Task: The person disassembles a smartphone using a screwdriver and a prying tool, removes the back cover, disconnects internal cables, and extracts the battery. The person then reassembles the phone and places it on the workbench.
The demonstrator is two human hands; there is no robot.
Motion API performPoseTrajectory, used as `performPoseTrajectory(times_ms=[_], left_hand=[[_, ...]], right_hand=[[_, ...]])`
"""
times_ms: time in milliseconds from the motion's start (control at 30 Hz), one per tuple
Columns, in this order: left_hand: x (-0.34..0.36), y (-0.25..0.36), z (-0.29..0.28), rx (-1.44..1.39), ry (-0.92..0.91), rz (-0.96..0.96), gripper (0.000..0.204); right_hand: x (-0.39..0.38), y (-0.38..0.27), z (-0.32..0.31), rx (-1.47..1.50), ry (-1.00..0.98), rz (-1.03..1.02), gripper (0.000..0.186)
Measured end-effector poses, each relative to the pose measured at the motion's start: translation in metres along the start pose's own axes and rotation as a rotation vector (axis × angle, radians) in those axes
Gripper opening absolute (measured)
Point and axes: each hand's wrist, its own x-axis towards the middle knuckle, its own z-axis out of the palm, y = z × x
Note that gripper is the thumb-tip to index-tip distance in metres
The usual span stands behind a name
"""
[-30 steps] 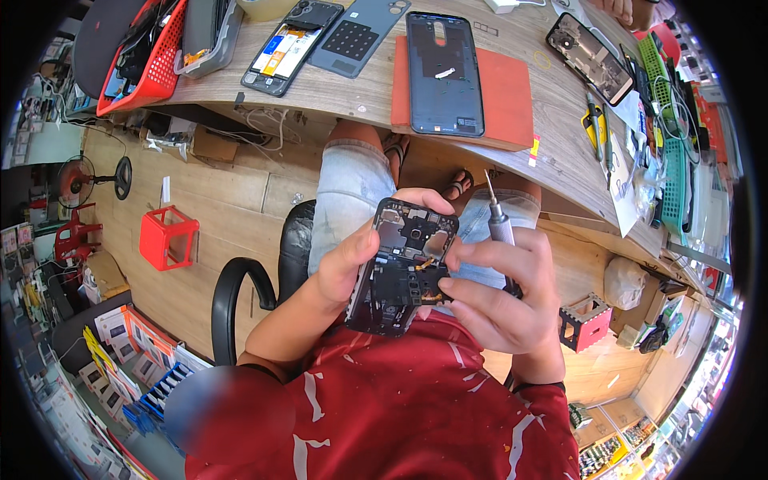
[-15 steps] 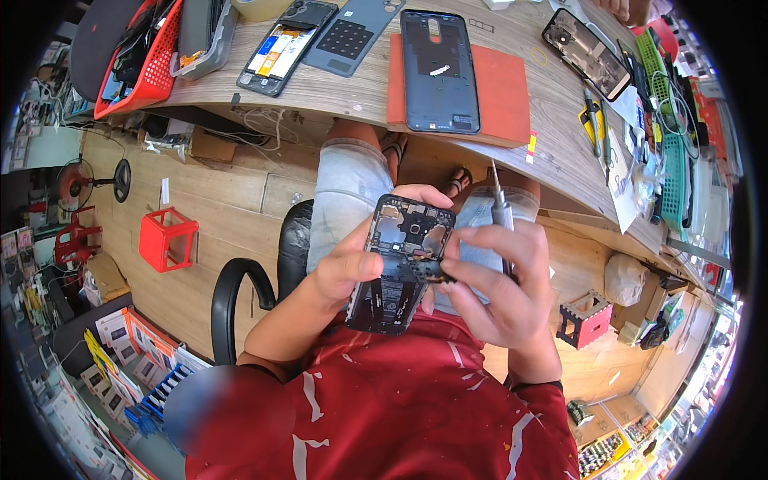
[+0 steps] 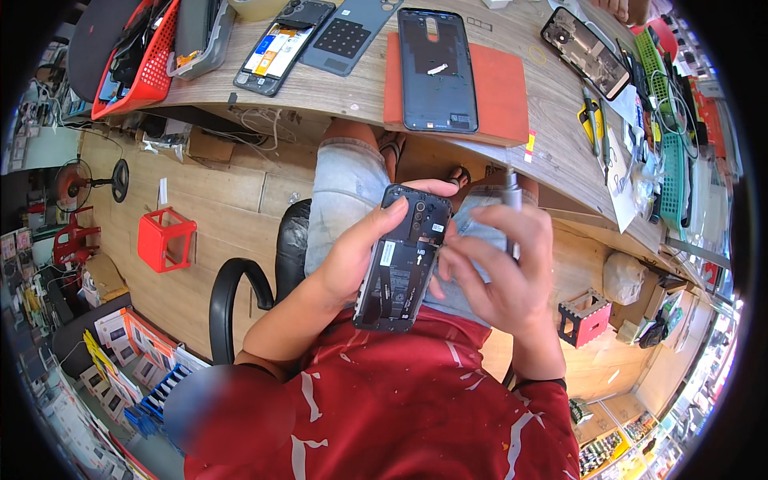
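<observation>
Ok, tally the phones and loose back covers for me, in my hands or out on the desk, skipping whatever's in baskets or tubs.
Phones: 3 (opened phone in your left hand, second opened phone on the desk, third phone at the desk's right)
Back covers: 2 (grey back cover, dark back cover on the orange-red block)
Total: 5

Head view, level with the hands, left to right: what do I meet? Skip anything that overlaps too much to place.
Red stool → black chair armrest → opened phone → right hand, holding a slim silver tool → red-and-black stand.
</observation>
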Motion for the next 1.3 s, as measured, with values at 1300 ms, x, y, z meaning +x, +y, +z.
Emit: performPoseTrajectory(times_ms=[1300], left_hand=[[-0.002, 0.001, 0.003, 0.144, -0.002, 0.096, 0.082]], right_hand=[[0.022, 0.009, -0.002, 0.060, -0.126, 0.046, 0.061]])
